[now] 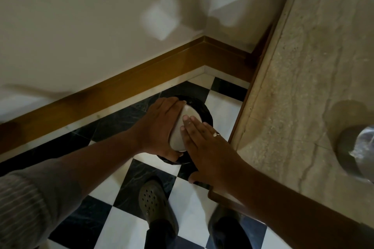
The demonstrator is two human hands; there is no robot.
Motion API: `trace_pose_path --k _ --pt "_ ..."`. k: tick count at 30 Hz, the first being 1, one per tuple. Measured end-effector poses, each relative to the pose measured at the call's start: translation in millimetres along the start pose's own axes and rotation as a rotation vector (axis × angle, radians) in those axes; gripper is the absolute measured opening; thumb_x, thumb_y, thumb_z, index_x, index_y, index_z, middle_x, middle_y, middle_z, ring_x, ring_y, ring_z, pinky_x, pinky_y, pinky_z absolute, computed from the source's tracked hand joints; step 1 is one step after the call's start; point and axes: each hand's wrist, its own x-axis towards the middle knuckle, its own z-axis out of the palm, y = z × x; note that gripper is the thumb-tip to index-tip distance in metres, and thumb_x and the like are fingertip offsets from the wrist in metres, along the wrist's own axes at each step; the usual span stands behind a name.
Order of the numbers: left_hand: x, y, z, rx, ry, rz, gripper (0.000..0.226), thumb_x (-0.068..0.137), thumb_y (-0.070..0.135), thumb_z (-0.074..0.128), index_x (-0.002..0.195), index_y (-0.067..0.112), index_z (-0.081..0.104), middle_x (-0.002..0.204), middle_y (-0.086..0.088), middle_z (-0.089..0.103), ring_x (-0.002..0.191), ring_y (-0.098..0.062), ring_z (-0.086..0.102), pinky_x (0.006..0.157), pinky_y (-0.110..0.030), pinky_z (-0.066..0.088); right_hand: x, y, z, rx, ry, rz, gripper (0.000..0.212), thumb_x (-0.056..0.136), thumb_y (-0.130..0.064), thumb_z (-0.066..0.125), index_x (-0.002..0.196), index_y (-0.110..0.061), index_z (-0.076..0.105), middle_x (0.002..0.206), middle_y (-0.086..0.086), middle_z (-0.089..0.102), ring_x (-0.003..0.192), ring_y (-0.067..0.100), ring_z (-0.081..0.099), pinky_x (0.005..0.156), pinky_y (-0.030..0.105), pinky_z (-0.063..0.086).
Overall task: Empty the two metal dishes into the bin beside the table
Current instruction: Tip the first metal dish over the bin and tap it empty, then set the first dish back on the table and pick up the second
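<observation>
The bin [204, 110], round and lined with a black bag, stands on the black-and-white checkered floor [220, 105] in the corner between the brown skirting board [121, 83] and the stone desk [303, 79], just beside the desk's edge, with open floor toward the shoes [155, 206]. The left hand [159, 129] holds a smooth, round metal dish [182, 127] upside down over the bin's mouth, its bottom tilted up toward the camera, the grip curled around its rim. The right hand [206, 147] lies flat, fingers pressed together, against the dish's base (a ring shows on one finger). A second metal dish [362, 147] sits on the desk's veined top at the right.
</observation>
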Motion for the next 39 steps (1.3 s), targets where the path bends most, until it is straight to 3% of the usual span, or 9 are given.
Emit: trace_pose_path --k 3,6,9,12,15,19,24,30,39 --pt "2 4 -5 -0.028 0.0 -0.02 0.122 0.054 0.076 0.067 0.142 0.001 0.031 0.142 -0.02 0.048 0.129 -0.03 0.041 0.114 -0.033 0.026 -1 1 2 -0.01 0.094 0.008 0.118 0.051 -0.052 0.089 0.142 0.001 0.036 0.146 0.026 0.047 0.135 0.041 0.046 0.108 0.048 0.032" --pt "4 9 -15 -0.195 -0.043 -0.123 0.128 0.053 0.068 0.076 0.151 0.006 0.021 0.151 -0.012 0.039 0.134 -0.017 0.031 0.115 -0.019 0.017 -1 11 -6 0.0 0.257 -0.034 0.071 0.077 -0.034 0.078 0.133 -0.001 0.05 0.139 0.026 0.055 0.13 0.041 0.052 0.105 0.05 0.042" --pt "8 14 -35 -0.496 -0.138 -0.342 0.123 0.054 0.062 0.079 0.154 0.02 0.02 0.146 -0.001 0.044 0.127 -0.014 0.045 0.104 -0.029 0.043 -2 21 -23 0.201 0.304 -0.045 0.058 0.085 -0.038 0.064 0.131 -0.003 0.055 0.133 0.02 0.058 0.121 0.034 0.06 0.097 0.036 0.046" --pt "11 17 -54 -0.931 -0.101 -0.593 0.077 0.074 0.049 0.073 0.14 0.021 0.045 0.127 -0.003 0.061 0.105 -0.019 0.066 0.083 -0.034 0.06 -2 28 -36 0.653 0.299 0.189 0.058 0.09 -0.04 0.063 0.14 -0.013 0.047 0.131 0.01 0.05 0.109 0.014 0.058 0.085 0.015 0.05" --pt "14 22 -70 -1.171 0.089 -0.764 0.057 0.088 0.057 0.056 0.125 0.013 0.058 0.115 -0.009 0.069 0.098 -0.022 0.071 0.081 -0.036 0.061 0 33 -44 0.967 0.484 0.47 0.04 0.097 -0.035 0.056 0.132 -0.017 0.057 0.118 0.005 0.059 0.103 0.015 0.062 0.077 0.029 0.06" --pt "20 50 -82 -1.226 0.263 -0.813 0.028 0.101 0.032 0.05 0.115 0.017 0.069 0.103 -0.002 0.077 0.092 -0.015 0.075 0.072 -0.025 0.061 -9 36 -60 1.473 0.566 0.84 0.036 0.1 -0.031 0.05 0.13 -0.012 0.06 0.12 0.005 0.06 0.105 0.023 0.064 0.067 0.036 0.064" --pt "36 94 -81 -1.24 0.291 -0.839 0.024 0.101 0.015 0.052 0.115 0.018 0.07 0.108 -0.002 0.076 0.097 -0.014 0.074 0.083 -0.031 0.061 -33 38 -65 1.404 0.688 0.985 0.023 0.103 -0.026 0.046 0.104 -0.018 0.067 0.096 0.001 0.067 0.086 0.017 0.069 0.062 0.039 0.063" --pt "73 149 -71 -1.242 0.211 -0.84 0.024 0.098 0.013 0.056 0.113 0.023 0.072 0.114 -0.002 0.073 0.104 -0.016 0.07 0.074 -0.025 0.061 -85 62 -61 1.182 0.759 1.178 0.034 0.103 -0.027 0.044 0.074 -0.026 0.063 0.076 0.005 0.067 0.072 0.022 0.068 0.062 0.051 0.062" --pt "115 205 -54 -1.154 0.117 -0.772 0.022 0.098 0.011 0.056 0.101 0.03 0.068 0.106 0.001 0.07 0.095 -0.014 0.069 0.062 -0.017 0.059 -132 91 -34 1.112 0.75 1.351 0.036 0.101 -0.027 0.045 0.085 -0.003 0.066 0.084 0.015 0.065 0.078 0.026 0.066 0.072 0.049 0.059"
